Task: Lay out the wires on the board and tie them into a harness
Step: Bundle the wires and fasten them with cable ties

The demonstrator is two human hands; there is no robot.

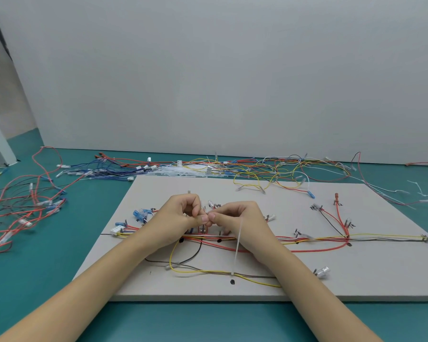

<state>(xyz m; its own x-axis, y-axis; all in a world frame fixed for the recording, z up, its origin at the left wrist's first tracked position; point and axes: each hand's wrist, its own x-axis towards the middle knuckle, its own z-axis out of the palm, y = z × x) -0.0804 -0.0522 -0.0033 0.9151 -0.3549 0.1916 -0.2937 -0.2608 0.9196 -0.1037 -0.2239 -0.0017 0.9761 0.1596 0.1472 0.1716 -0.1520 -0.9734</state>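
White cable tie (238,243), hands pinching (mid-board)

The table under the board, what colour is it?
Teal green table, clearest in the head view.

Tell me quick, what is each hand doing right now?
Left hand: fingers curled, pinching something small, cannot tell what.
Right hand: pinching the white cable tie.

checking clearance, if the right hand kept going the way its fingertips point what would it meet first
The right hand points left, fingertips already against the left hand over the board. So the left hand's fingertips come first, though depth is unclear.
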